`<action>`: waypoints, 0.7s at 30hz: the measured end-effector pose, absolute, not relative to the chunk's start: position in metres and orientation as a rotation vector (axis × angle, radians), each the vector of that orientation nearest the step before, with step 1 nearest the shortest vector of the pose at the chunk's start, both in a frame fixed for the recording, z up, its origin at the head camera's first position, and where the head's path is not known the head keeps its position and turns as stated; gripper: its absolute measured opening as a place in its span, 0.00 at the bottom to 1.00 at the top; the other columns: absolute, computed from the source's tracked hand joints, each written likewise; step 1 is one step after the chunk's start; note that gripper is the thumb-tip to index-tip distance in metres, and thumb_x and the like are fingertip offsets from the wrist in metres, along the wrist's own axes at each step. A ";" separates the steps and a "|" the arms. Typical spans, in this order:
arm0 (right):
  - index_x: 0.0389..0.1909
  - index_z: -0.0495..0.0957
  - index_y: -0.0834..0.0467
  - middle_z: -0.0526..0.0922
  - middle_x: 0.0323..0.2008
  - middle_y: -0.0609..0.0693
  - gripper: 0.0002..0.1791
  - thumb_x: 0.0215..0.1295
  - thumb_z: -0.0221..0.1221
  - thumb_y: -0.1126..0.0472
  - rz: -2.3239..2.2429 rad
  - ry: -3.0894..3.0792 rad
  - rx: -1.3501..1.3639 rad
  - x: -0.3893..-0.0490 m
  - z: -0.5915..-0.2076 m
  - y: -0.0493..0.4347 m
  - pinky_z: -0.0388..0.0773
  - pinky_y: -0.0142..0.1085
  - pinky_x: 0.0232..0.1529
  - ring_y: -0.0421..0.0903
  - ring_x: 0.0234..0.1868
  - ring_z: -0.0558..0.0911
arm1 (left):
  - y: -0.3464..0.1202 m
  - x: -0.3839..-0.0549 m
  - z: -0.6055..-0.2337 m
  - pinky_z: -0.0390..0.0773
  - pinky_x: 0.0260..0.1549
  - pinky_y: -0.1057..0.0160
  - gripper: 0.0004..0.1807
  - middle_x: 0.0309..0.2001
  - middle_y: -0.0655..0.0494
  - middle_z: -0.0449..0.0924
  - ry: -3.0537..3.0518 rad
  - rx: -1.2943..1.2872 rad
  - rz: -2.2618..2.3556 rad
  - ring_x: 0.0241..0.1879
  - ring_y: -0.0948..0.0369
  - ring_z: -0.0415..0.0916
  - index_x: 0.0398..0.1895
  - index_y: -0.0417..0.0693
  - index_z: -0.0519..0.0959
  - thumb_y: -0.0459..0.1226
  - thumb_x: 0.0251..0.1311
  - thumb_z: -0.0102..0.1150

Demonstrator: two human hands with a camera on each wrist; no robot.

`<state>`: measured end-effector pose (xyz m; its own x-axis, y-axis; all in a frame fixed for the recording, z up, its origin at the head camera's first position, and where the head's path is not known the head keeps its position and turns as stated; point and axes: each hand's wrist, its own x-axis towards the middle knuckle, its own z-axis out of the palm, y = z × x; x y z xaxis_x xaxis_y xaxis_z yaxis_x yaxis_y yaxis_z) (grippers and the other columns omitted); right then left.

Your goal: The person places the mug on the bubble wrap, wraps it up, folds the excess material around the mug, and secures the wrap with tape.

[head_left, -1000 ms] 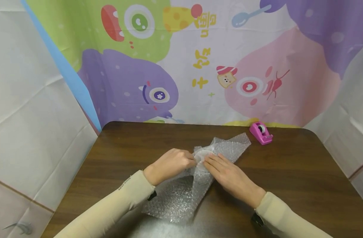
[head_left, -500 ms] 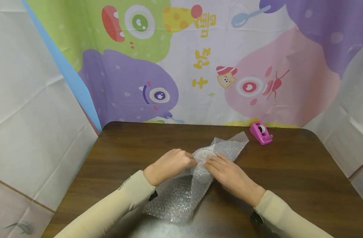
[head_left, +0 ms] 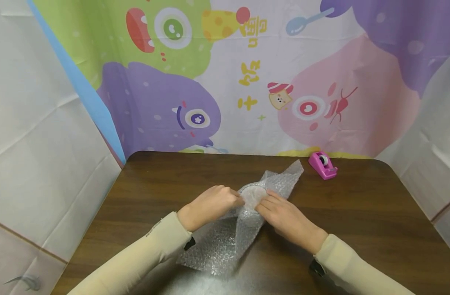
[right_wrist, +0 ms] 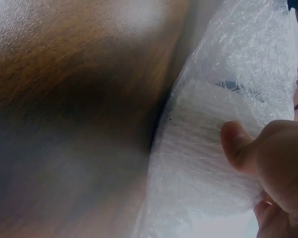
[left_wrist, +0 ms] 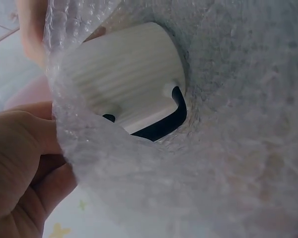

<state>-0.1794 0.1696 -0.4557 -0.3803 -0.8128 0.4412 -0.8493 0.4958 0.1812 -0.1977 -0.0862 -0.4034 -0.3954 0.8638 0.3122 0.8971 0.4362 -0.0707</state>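
A white ribbed mug [left_wrist: 129, 69] with a black handle [left_wrist: 166, 124] sits inside a clear sheet of bubble wrap [head_left: 217, 246]. From the head view only its pale round end [head_left: 252, 197] shows, between the two hands. My left hand [head_left: 211, 205] pinches the edge of the wrap at the mug's left side; the left wrist view shows thumb and fingers on that edge. Over the mug's right side, my right hand [head_left: 289, 221] holds the wrap against it. Its thumb [right_wrist: 236, 146] presses the wrapped side, while its fingers lie at the round end.
At the table's back right stands a pink tape dispenser [head_left: 322, 164] with a roll in it. The brown wooden table [head_left: 166, 176] ends at a cartoon-printed curtain [head_left: 247, 131]. A loose flap of wrap stretches toward the front left, another toward the back right.
My right fingers have drawn back toward the mug's right rim and bent more, uncovering more of the round end. The wrap's far tip has shifted slightly left and up. My left hand barely moves.
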 end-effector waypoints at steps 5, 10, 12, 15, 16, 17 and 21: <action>0.37 0.74 0.58 0.81 0.33 0.48 0.17 0.52 0.58 0.81 0.112 -2.282 1.375 -0.180 -0.455 0.171 0.73 0.50 0.70 0.49 0.44 0.82 | -0.087 -0.195 -0.402 0.75 0.23 0.70 0.15 0.26 0.63 0.81 -2.417 -1.518 -0.214 0.23 0.70 0.71 0.26 0.51 0.80 0.22 0.63 0.60; 0.35 0.73 0.57 0.79 0.31 0.47 0.18 0.50 0.60 0.82 0.131 -2.295 1.383 -0.180 -0.455 0.171 0.73 0.49 0.70 0.49 0.43 0.82 | -0.092 -0.193 -0.404 0.80 0.28 0.70 0.14 0.34 0.62 0.85 -2.457 -1.504 -0.286 0.29 0.70 0.79 0.33 0.51 0.83 0.21 0.62 0.59; 0.35 0.72 0.57 0.78 0.30 0.47 0.18 0.51 0.60 0.82 0.140 -2.292 1.385 -0.181 -0.456 0.170 0.73 0.49 0.70 0.49 0.42 0.82 | -0.094 -0.192 -0.405 0.83 0.33 0.69 0.13 0.40 0.61 0.87 -2.463 -1.499 -0.304 0.35 0.68 0.84 0.38 0.50 0.84 0.23 0.64 0.58; 0.34 0.72 0.57 0.79 0.30 0.47 0.16 0.52 0.58 0.81 0.142 -2.284 1.387 -0.181 -0.457 0.169 0.74 0.48 0.69 0.48 0.42 0.82 | -0.098 -0.191 -0.406 0.85 0.43 0.67 0.10 0.48 0.59 0.88 -2.464 -1.502 -0.326 0.45 0.65 0.86 0.45 0.49 0.86 0.28 0.69 0.59; 0.33 0.71 0.57 0.79 0.30 0.47 0.16 0.53 0.58 0.80 0.141 -2.285 1.384 -0.181 -0.457 0.169 0.74 0.48 0.69 0.48 0.41 0.82 | -0.099 -0.190 -0.407 0.85 0.46 0.67 0.09 0.50 0.58 0.87 -2.464 -1.507 -0.331 0.48 0.64 0.86 0.47 0.49 0.86 0.30 0.70 0.59; 0.33 0.71 0.57 0.79 0.30 0.47 0.16 0.54 0.58 0.80 0.139 -2.286 1.382 -0.182 -0.458 0.169 0.75 0.48 0.69 0.48 0.41 0.82 | -0.101 -0.190 -0.408 0.84 0.48 0.67 0.09 0.51 0.57 0.87 -2.462 -1.511 -0.331 0.50 0.63 0.86 0.49 0.48 0.85 0.31 0.71 0.60; 0.33 0.72 0.56 0.80 0.31 0.47 0.15 0.55 0.58 0.80 0.121 -2.298 1.357 -0.184 -0.458 0.169 0.75 0.48 0.68 0.48 0.42 0.82 | -0.105 -0.190 -0.409 0.83 0.53 0.65 0.13 0.56 0.53 0.85 -2.436 -1.526 -0.318 0.54 0.61 0.85 0.55 0.45 0.84 0.33 0.68 0.64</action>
<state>-0.1835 0.1688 -0.4576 -0.4032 -0.8059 0.4335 -0.8470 0.5080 0.1566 -0.1896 -0.1046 -0.4088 -0.4207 0.8479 0.3226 0.9023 0.4280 0.0519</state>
